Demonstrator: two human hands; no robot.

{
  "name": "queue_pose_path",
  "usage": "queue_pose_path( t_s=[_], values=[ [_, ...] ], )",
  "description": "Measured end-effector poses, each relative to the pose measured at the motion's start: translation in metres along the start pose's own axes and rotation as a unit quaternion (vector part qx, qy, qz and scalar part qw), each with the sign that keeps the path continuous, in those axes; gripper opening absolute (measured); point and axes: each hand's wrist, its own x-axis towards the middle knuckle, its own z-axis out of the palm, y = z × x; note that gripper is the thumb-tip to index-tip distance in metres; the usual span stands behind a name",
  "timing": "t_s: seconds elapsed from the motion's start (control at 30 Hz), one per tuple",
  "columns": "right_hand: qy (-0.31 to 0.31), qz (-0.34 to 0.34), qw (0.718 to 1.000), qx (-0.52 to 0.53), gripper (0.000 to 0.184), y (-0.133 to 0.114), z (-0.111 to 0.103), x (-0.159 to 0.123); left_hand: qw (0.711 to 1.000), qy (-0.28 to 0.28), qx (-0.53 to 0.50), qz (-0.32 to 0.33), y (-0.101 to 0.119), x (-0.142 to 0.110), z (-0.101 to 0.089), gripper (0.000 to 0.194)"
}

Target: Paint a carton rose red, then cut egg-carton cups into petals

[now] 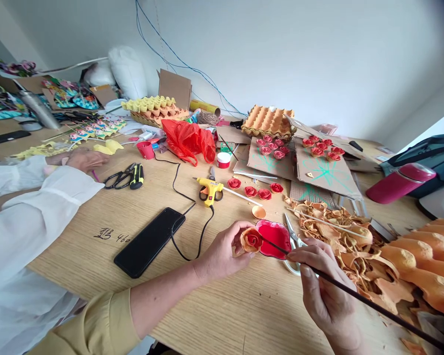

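My left hand is closed around a small rose made of orange egg-carton pulp, its middle coloured red and its outer petals still orange. In my right hand is a long dark paintbrush, pinched near the front, with its tip at the rose's edge. Just behind, a shallow dish holds red paint. White-handled scissors lie beside the dish, partly under my right hand. Farther back sit several red roses and a small orange cup piece.
A yellow glue gun with its cord and a black phone lie left of centre. Carton scraps and an egg tray fill the right. Cardboard bears finished roses. At left, a co-worker's white sleeves reach over the table.
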Motion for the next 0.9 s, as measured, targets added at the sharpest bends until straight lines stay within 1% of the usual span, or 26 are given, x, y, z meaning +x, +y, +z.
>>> queue_pose_path(
  t_s=[0.17, 0.3, 0.43, 0.57, 0.67, 0.8, 0.9],
  values=[
    [0.014, 0.007, 1.000, -0.008, 0.026, -0.0009, -0.0016, 0.0001, 1.000, 0.002, -0.005, 0.001, 0.0018, 0.0003, 0.0005, 0.039],
    [0.005, -0.001, 1.000, -0.023, 0.027, -0.0008, -0.0009, 0.0006, 1.000, 0.003, -0.005, 0.006, 0.0016, 0.0004, 0.0003, 0.040],
    [0.014, 0.013, 0.999, -0.033, 0.024, 0.0004, -0.0008, -0.0007, 1.000, 0.015, 0.010, 0.008, 0.0015, 0.0007, 0.0001, 0.039],
    [0.015, 0.005, 0.999, -0.043, 0.025, 0.0012, -0.0008, -0.0004, 1.000, 0.009, 0.015, 0.009, 0.0012, 0.0007, -0.0004, 0.041],
    [0.015, 0.004, 0.999, -0.049, 0.023, 0.0011, -0.0007, 0.0010, 1.000, 0.003, 0.028, 0.013, 0.0001, 0.0004, -0.0008, 0.042],
    [0.023, 0.014, 0.998, -0.061, 0.022, 0.0007, -0.0013, 0.0016, 0.999, -0.011, 0.034, 0.021, -0.0011, 0.0003, -0.0013, 0.044],
    [0.031, 0.026, 0.997, -0.065, 0.022, 0.0005, -0.0021, 0.0013, 0.999, -0.007, 0.043, 0.015, -0.0012, 0.0008, -0.0021, 0.044]
  ],
)
